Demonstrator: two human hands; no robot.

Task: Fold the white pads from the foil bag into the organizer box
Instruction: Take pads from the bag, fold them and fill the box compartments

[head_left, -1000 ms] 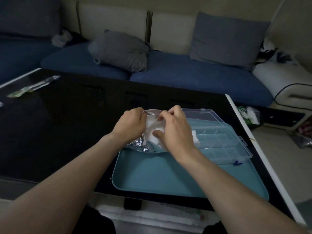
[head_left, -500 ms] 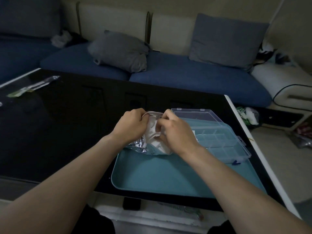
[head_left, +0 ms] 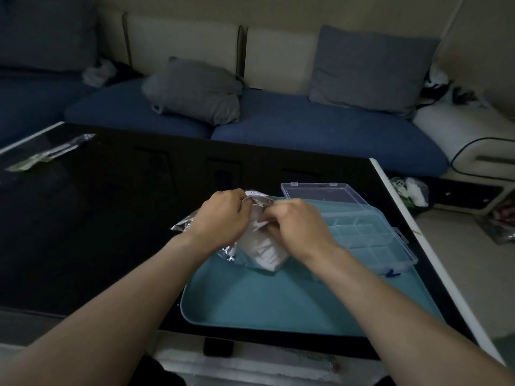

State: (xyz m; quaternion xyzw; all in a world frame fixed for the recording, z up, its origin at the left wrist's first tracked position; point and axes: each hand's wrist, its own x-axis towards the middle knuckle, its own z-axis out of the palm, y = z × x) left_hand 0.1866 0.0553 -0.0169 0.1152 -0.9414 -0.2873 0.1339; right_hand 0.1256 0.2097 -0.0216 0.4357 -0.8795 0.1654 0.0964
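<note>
Our left hand (head_left: 223,218) grips foil bag (head_left: 195,222) mouth at teal tray's (head_left: 278,307) far-left corner; right hand (head_left: 299,228) pinches white pads (head_left: 264,250). We should draw 1 pad only, bag steadied, toward open organizer box (head_left: 370,240).

Crinkled foil bag (head_left: 184,224) on tray edge, white pads (head_left: 263,250) spilling out — clear organizer box (head_left: 367,240) open
</note>
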